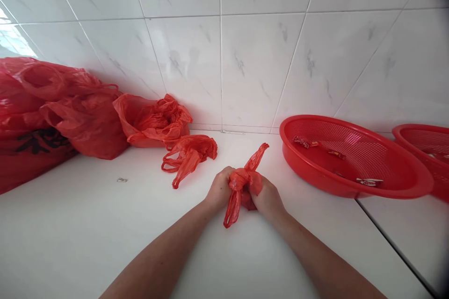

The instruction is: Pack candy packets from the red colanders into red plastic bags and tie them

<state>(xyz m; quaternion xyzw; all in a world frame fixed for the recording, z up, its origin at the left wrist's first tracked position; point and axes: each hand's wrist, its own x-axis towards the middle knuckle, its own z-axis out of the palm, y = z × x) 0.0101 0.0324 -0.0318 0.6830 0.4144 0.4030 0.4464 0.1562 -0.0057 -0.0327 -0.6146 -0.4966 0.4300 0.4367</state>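
Nearest to the person, over the white desk point(105, 238), a small knotted bag point(240, 180) was between both hands, near the middle of the view. The left hand point(219, 190) closed around one side of it and the right hand point(271, 200) around the other; the fingers were curled narrow on the plastic, though their tips were mostly hidden. It seemed that the bag was gripped from two sides so that it stayed steady and compact. Its thin red film was crinkled, with a rounded knot and two twisted handle loops, which pointed in opposite directions.

A little farther, a loose bag point(196, 152) lay soft and crumpled, with its handles spread. On the right, a round red basket point(315, 178) had a smooth rim and fine mesh walls; its raised side probably kept the small wrapped pieces point(369, 181) together. A second basket point(426, 131) was just beside it.

On the left, an open bag point(140, 136) was stuffed with wrinkled plastic, next to bulging full bags point(94, 126). Behind everything stood glossy white tiles point(257, 65) with grey marks.
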